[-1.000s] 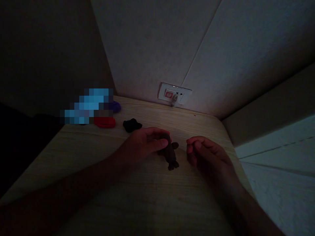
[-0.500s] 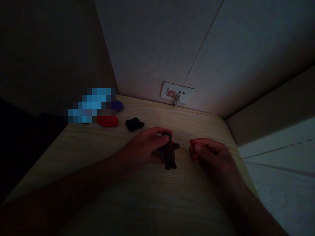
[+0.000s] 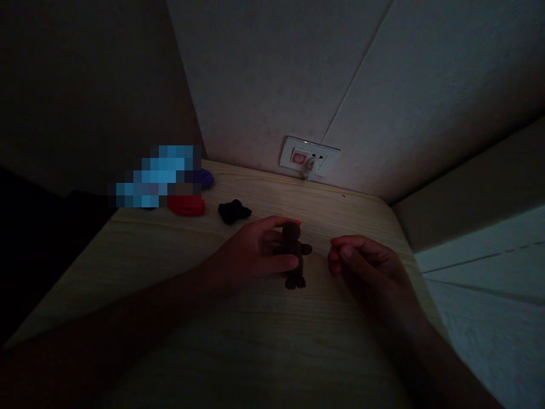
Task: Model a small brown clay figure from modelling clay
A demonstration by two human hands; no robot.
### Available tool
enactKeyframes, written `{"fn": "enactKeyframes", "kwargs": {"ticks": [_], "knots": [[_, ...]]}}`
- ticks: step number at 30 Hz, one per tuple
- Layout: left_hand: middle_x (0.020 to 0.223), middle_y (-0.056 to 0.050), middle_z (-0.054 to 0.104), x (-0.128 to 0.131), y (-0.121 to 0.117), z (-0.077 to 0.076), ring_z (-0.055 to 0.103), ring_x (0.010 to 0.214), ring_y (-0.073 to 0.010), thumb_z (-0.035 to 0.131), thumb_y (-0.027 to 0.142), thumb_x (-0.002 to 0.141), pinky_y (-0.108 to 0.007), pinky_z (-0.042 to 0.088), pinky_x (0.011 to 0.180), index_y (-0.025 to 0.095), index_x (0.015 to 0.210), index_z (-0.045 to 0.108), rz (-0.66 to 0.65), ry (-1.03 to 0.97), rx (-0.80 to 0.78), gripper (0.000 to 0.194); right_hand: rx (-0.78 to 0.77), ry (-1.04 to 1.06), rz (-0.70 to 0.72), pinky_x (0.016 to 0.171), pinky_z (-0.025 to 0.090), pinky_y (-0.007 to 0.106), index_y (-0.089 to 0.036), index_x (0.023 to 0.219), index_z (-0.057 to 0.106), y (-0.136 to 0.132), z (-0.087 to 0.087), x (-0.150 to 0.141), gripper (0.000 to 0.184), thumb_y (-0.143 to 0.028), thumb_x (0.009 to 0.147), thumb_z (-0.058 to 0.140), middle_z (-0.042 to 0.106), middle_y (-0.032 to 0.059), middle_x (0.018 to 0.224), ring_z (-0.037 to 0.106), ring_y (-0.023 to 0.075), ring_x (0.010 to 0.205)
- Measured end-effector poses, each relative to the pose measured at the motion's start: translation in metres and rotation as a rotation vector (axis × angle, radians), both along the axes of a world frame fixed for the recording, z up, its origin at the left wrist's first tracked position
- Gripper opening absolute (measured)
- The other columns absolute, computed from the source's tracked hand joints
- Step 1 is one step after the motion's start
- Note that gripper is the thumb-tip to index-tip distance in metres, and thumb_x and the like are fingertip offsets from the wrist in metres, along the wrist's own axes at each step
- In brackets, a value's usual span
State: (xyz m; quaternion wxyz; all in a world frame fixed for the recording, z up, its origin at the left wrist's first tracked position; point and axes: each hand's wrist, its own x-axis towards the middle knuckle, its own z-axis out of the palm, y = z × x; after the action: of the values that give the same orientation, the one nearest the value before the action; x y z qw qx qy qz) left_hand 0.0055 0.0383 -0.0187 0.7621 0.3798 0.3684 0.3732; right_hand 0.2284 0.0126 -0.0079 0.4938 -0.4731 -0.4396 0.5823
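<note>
A small brown figure [image 3: 292, 233], which looks like modelling clay, has a round head, a body, a stubby arm and two short feet. My left hand [image 3: 255, 250] is closed around it from the left, thumb across the front of the body. Its other arm is mostly hidden by my fingers. To the right, apart from the figure, my right hand [image 3: 370, 267] is closed in a pinch. Whether anything sits between those fingertips is too dark to tell. Behind my left hand lies a black lump [image 3: 234, 211] on the wooden tabletop [image 3: 272, 341].
At the back left lie a red lump [image 3: 186, 205], a purple lump [image 3: 206, 179] and a pixelated blue item [image 3: 157, 176]. A wall socket [image 3: 310, 158] with a plug sits just above the table's back edge. A pale panel [image 3: 489, 284] stands beyond the right edge.
My left thumb has moved down from the figure's head to its body, so the head now shows. My right hand stays nearly still in its pinch. The view has shifted slightly.
</note>
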Motion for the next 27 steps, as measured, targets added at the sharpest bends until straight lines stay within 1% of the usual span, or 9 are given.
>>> {"fn": "enactKeyframes", "kwargs": {"ticks": [2,5,7,9,11,14,17,20,27], "knots": [[0.114,-0.013,0.076,0.0,0.001,0.0,0.075,0.114,-0.036,0.088,0.007,0.072,-0.042,0.066,0.079,0.019,0.121,0.067,0.005,0.004,0.007,0.055,-0.016,0.025,0.041,0.057,0.047,0.027,-0.022,0.088,0.082,-0.002,0.002,-0.002,0.022,-0.045,0.089,0.081,0.071,0.0025,0.07,0.06,0.0137,0.061],[0.114,-0.014,0.076,0.0,0.001,-0.001,0.074,0.115,-0.0364,0.087,0.008,0.073,-0.043,0.066,0.079,0.018,0.122,0.067,0.006,0.004,0.031,0.054,0.012,0.054,0.089,0.053,0.041,0.028,-0.021,0.072,0.073,-0.003,0.003,-0.001,0.037,-0.048,0.097,0.069,0.062,0.0012,0.059,0.054,0.0133,0.056],[0.113,-0.013,0.077,0.0,0.001,-0.001,0.075,0.115,-0.036,0.087,0.008,0.073,-0.043,0.066,0.08,0.019,0.122,0.067,0.001,0.005,0.04,0.054,0.036,0.061,0.082,0.051,0.036,0.027,-0.022,0.068,0.068,-0.004,0.001,0.001,0.037,-0.046,0.095,0.073,0.059,-0.0009,0.055,0.049,0.0121,0.052],[0.113,-0.012,0.077,0.0,0.001,-0.001,0.075,0.115,-0.0356,0.088,0.008,0.073,-0.043,0.066,0.08,0.019,0.122,0.067,-0.002,0.008,0.041,0.054,0.043,0.029,0.058,0.05,0.034,0.026,-0.022,0.07,0.069,-0.003,-0.001,0.003,0.029,-0.041,0.088,0.083,0.059,-0.0025,0.057,0.047,0.0111,0.051],[0.113,-0.012,0.077,0.0,0.001,0.0,0.074,0.115,-0.0356,0.087,0.008,0.074,-0.042,0.066,0.079,0.019,0.123,0.067,0.0,0.023,0.035,0.054,0.042,-0.024,0.039,0.049,0.035,0.025,-0.024,0.076,0.073,-0.003,-0.001,0.003,0.021,-0.037,0.082,0.089,0.062,-0.0027,0.061,0.049,0.0109,0.053],[0.113,-0.012,0.076,0.0,0.001,0.001,0.074,0.114,-0.0357,0.086,0.007,0.073,-0.041,0.066,0.078,0.018,0.122,0.067,0.004,0.024,0.025,0.054,0.026,-0.036,0.03,0.052,0.042,0.025,-0.025,0.088,0.081,-0.004,0.001,0.0,0.013,-0.036,0.084,0.086,0.068,0.0002,0.071,0.055,0.0116,0.059],[0.113,-0.012,0.076,0.0,0.002,0.001,0.074,0.113,-0.036,0.087,0.008,0.072,-0.041,0.066,0.077,0.018,0.122,0.067,0.009,0.016,0.028,0.054,0.004,0.043,0.061,0.054,0.046,0.026,-0.025,0.095,0.084,-0.004,0.004,-0.005,0.014,-0.037,0.089,0.081,0.072,0.0029,0.081,0.058,0.012,0.062],[0.111,-0.012,0.076,0.0,0.002,0.0,0.076,0.109,-0.0337,0.088,0.009,0.071,-0.04,0.065,0.078,0.018,0.121,0.068,0.011,0.041,0.048,0.055,-0.002,0.071,0.092,0.053,0.048,0.026,-0.025,0.098,0.085,-0.004,0.005,-0.007,0.014,-0.035,0.09,0.08,0.075,0.0039,0.084,0.058,0.0125,0.062],[0.106,-0.009,0.077,0.0,0.002,-0.002,0.076,0.104,-0.0305,0.089,0.012,0.071,-0.037,0.065,0.076,0.018,0.121,0.069,0.008,0.031,0.062,0.054,-0.042,0.095,0.108,0.058,0.051,0.026,-0.031,0.102,0.086,-0.005,0.005,-0.005,0.018,-0.031,0.084,0.086,0.082,0.0029,0.088,0.06,0.0117,0.064]]}}
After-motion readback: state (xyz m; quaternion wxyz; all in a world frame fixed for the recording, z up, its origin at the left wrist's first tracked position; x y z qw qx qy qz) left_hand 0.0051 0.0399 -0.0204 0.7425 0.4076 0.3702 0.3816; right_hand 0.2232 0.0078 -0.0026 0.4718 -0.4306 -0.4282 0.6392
